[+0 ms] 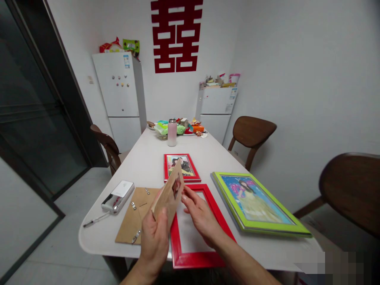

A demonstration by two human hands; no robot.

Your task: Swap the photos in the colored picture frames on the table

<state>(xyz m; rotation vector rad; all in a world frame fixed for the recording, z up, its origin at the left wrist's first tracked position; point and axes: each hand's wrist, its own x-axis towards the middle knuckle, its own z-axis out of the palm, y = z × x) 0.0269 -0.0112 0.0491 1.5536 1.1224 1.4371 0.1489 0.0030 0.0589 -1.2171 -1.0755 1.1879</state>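
My left hand [154, 237] grips a flat brown paper packet [168, 200] by its lower end, thumb on the near face. The packet is tilted up on edge, with a small dark reddish picture on its right side. Close to the packet's right edge is my right hand [200, 213], its fingers bent and apart from the thumb; whether the fingertips touch the packet I cannot tell. Beneath both hands lies a red picture frame [196, 260] with a pale white inside. To its left rests a brown backing board [127, 227] with metal clips, partly covered by my left hand and the packet.
A smaller red frame [194, 174] with a photo lies beyond. Green-framed pictures [252, 202] are stacked at right. At left sit a white device [118, 196] and a pen [95, 220]. A pink bottle [172, 132] stands far back before assorted packages. Chairs [252, 132] flank the table.
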